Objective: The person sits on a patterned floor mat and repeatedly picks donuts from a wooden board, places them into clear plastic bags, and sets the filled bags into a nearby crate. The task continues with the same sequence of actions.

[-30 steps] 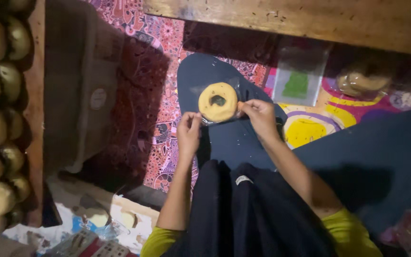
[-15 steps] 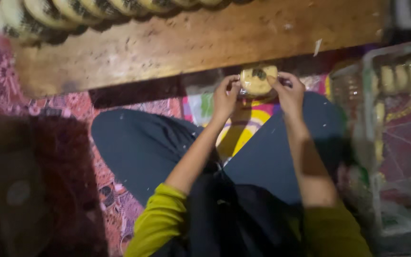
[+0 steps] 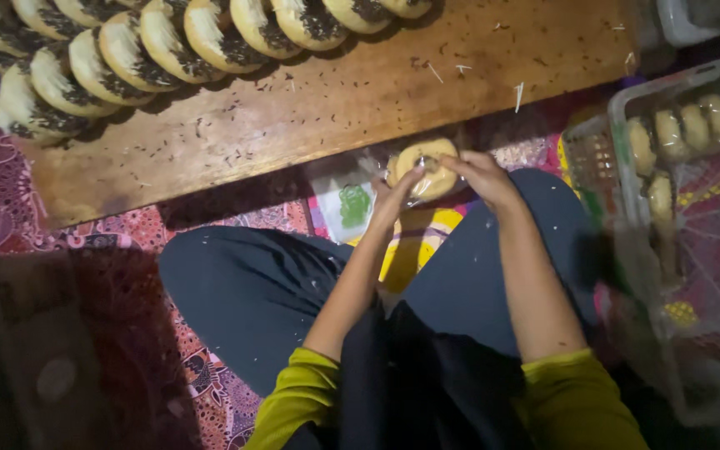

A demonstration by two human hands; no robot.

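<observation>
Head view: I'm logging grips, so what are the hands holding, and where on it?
Both hands, left hand and right hand, hold a plain doughnut in clear wrap, fingers at its opposite edges.

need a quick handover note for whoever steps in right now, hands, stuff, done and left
Left hand and right hand both grip one round pale doughnut in a clear plastic wrapper, held over the lap by the edge of the wooden board.
Done: several wrapped doughnuts lie in the clear plastic crate on the right.
Left: the row of sprinkle-topped doughnuts on the board is unwrapped; the wrapper in hand looks not yet closed.
</observation>
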